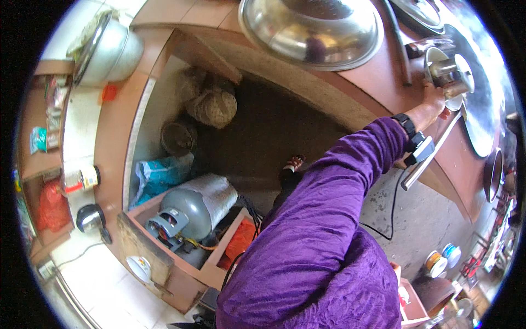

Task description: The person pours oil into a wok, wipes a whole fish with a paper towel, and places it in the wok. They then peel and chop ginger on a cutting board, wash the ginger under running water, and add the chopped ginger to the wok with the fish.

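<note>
My left hand (433, 100), at the end of a purple sleeve with a black watch, grips a shiny steel container (456, 76) near the upper right. A light-rimmed bowl (431, 59) and a pale dish (454, 103) are close against it; how they touch is unclear. Behind lies a large round metal surface (485, 107), possibly a wok or lid, with haze above it. Only a small part of my right hand (395, 269) shows past the purple clothing at the lower right; its fingers are mostly hidden.
A large domed steel lid (312, 37) rests on the tiled counter, beside a dark curved rod (398, 45). A metal tube (427, 156) overhangs the counter edge near a cable. A gas cylinder (197, 209) stands lower left. Paint-like tubs (435, 263) sit on the floor.
</note>
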Demonstrator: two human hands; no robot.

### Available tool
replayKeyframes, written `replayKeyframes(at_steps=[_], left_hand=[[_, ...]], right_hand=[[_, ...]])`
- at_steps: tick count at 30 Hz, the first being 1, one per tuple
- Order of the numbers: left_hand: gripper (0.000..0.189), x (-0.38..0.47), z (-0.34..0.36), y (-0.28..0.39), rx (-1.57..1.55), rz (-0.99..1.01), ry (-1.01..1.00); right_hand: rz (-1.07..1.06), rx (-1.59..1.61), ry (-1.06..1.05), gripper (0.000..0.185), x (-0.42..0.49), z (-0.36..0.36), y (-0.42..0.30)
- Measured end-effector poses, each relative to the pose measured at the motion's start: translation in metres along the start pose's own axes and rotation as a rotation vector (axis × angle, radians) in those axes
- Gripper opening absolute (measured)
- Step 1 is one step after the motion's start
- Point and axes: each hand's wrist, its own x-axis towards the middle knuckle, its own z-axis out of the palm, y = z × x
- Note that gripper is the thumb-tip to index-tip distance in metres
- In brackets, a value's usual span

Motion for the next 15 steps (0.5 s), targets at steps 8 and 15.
replayKeyframes(at_steps=[8, 15], left_hand=[[0.027, -0.028, -0.025, 0.028, 0.213, 0.127, -0.152], [0.036, -0.121, -0.045, 0.029, 1.529, 0.174, -0.586]], right_hand=[[0.021, -0.128, -0.154, 0.034, 0.032, -0.013, -0.048], [-0.087, -0.283, -0.227, 0.036, 0.045, -0.002, -0.069]])
